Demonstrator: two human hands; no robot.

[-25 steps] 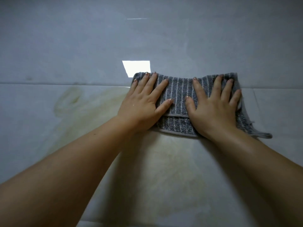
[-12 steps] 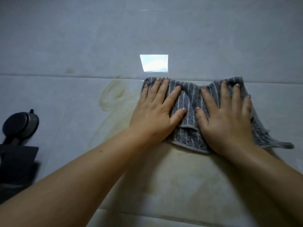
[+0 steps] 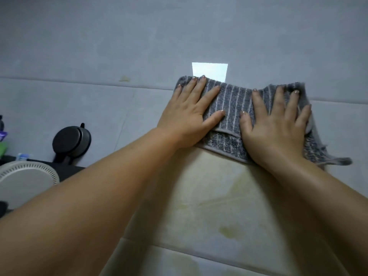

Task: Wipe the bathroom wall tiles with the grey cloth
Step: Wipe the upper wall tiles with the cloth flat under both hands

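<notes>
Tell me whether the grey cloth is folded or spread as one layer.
Folded. A hemmed edge crosses the grey cloth with a second layer showing below it, under the flat left hand and right hand.

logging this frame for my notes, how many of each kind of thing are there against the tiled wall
hands: 2 (left hand, right hand, both flat on the cloth)
grey striped cloth: 1
black round fitting: 1
white vented disc: 1
total: 5
small items at the left edge are cut off, not counted
</notes>
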